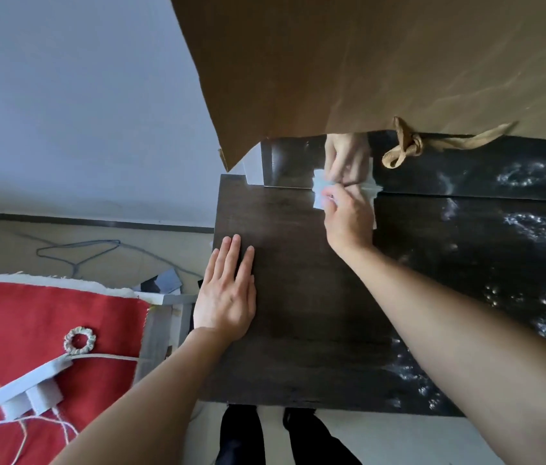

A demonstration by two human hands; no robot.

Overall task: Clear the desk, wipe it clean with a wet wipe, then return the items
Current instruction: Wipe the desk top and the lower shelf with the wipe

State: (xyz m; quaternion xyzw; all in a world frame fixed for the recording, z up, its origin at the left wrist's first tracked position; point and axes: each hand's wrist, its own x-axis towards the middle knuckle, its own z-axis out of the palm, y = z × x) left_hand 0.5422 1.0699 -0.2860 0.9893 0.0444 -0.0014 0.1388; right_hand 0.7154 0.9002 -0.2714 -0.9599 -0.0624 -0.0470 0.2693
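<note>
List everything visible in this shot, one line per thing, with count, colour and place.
desk: one, dark brown wood, centre
wet wipe: one, white, far edge of desk under right hand
reflective panel: one, black glossy, behind desk, mirrors the hand
curtain: one, tan, top, with knotted tie
wall: pale grey, upper left
rug: one, red, white fringe, lower left
cable: one, dark, floor at left
left hand: flat on desk, fingers spread little
right hand: pressing the wipe
</note>
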